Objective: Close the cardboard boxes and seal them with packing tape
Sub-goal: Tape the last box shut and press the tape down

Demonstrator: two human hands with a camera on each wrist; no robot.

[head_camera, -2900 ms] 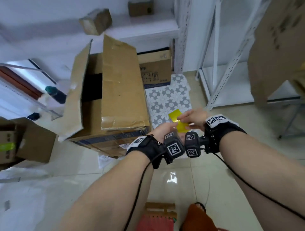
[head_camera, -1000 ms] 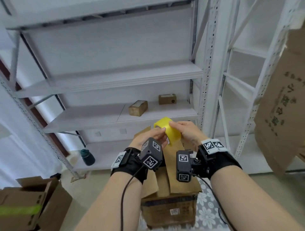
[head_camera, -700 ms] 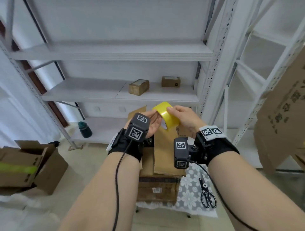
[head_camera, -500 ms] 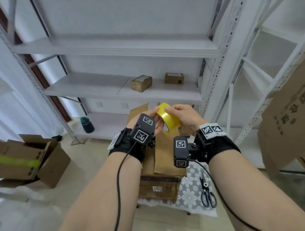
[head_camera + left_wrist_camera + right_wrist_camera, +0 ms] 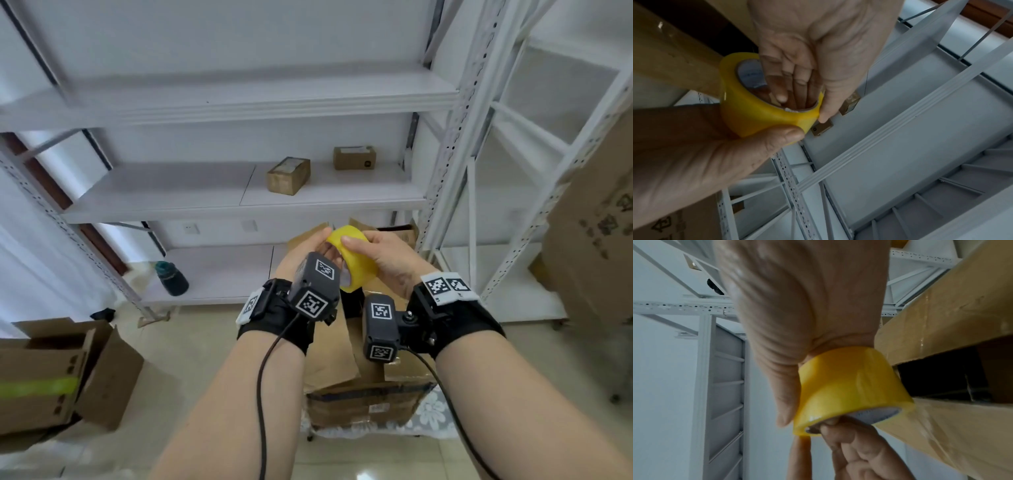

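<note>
A yellow packing tape roll (image 5: 354, 262) is held up between both hands, above a brown cardboard box (image 5: 363, 380) whose top flaps stand partly open. My left hand (image 5: 318, 245) has its fingers pushed inside the roll's core, thumb on the outside rim, as the left wrist view shows on the tape roll (image 5: 760, 113). My right hand (image 5: 378, 255) wraps round the roll's outer face with its thumb on top. In the right wrist view the tape roll (image 5: 849, 386) sits in front of the box's open gap (image 5: 941, 382). No loose tape end is visible.
White metal shelving (image 5: 239, 198) stands behind, with two small cardboard boxes (image 5: 288, 175) on a shelf and a dark bottle (image 5: 171, 277) on the lowest one. Another open box (image 5: 51, 377) with green tape is at left. A large cardboard sheet (image 5: 599, 240) hangs at right.
The roll came up from low beside the box to mid-air in front of the shelves. Over the last second both hands kept hold, shifting it only slightly.
</note>
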